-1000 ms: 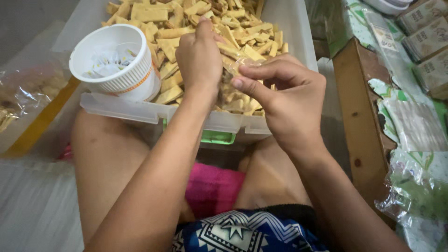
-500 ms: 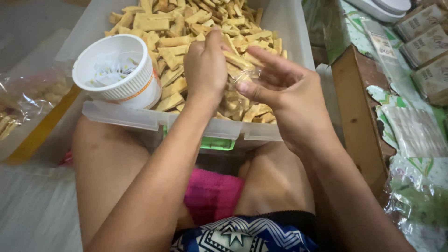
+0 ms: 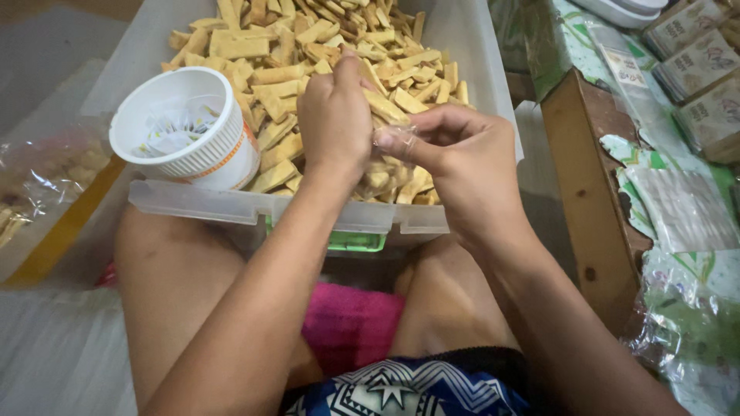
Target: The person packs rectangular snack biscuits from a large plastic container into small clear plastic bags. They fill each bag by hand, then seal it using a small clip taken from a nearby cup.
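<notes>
Over the near edge of the clear plastic bin (image 3: 254,206) of tan snack sticks (image 3: 270,46), the left hand (image 3: 335,115) is closed around sticks while the right hand (image 3: 455,154) pinches the small clear bag (image 3: 389,173), which, being thin and slippery, could slip and spill pieces.

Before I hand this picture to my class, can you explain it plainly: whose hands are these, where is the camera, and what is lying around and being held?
The camera sits on a person's head and looks down at their own lap and hands. A clear plastic bin full of tan cracker sticks rests across their knees. The left hand and right hand together hold a small clear bag with some sticks inside, just above the bin. A white ribbed cup holding small paper packets stands in the bin's near left corner. To the right is a wooden board with printed wrappers and packets beside it.
</notes>
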